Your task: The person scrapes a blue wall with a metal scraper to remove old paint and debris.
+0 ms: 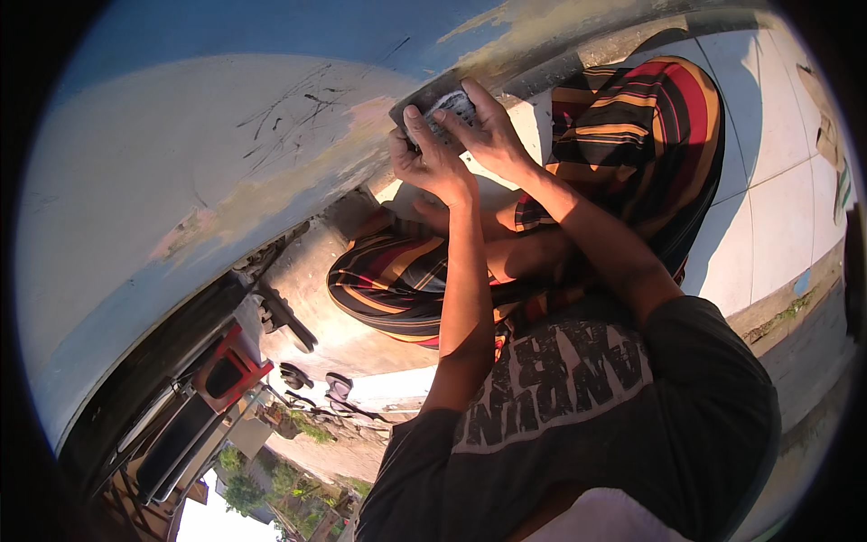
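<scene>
A dark, flat, rectangular thing about the size of a phone [456,105], with a whitish speckled patch on its face, is held up close to the painted wall. My left hand [426,161] grips its near left side, one digit raised along the face. From the right, my right hand [489,135] closes around the other side, with a digit lying across the face. Both palms hide part of the thing, and I cannot make out its exact kind. Below the hands are my folded legs in a striped cloth [632,135] of black, red and orange.
A blue and white wall [208,144] with dark scratches rises at the left and ahead. White floor tiles [722,244] lie to the right. At lower left stand a red-framed chair [230,370] and a pair of sandals [339,387]; plants [244,492] show beyond.
</scene>
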The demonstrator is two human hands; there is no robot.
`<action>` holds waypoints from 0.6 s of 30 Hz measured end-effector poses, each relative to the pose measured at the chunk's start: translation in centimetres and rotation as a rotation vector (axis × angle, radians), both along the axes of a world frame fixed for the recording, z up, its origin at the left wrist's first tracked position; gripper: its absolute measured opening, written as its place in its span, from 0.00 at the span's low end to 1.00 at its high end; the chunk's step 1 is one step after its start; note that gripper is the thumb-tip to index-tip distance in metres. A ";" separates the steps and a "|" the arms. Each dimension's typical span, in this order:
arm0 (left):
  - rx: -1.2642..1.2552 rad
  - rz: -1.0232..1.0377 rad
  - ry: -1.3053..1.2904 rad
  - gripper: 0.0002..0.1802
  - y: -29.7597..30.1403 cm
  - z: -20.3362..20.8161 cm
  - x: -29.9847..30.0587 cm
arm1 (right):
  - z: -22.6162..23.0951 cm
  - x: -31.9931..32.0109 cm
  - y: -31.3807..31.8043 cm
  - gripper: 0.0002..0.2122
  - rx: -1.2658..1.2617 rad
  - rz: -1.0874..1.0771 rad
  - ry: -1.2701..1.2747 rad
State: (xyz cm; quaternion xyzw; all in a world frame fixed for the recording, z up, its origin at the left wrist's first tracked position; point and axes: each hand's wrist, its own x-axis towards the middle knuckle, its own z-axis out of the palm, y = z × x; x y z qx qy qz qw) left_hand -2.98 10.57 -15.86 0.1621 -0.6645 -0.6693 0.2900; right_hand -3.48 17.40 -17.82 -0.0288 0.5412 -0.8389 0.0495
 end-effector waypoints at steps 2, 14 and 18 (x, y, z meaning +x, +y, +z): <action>0.096 0.037 -0.014 0.16 0.3 0.3 0.1 | 0.3 0.1 -0.1 0.09 -0.024 -0.030 0.074; 0.003 -0.023 -0.009 0.15 -0.5 -0.6 0.3 | 0.3 0.1 -0.3 0.09 -0.037 -0.025 0.040; 0.162 0.019 0.007 0.16 0.2 0.0 0.0 | 0.3 -0.4 -0.2 0.08 0.043 -0.035 0.070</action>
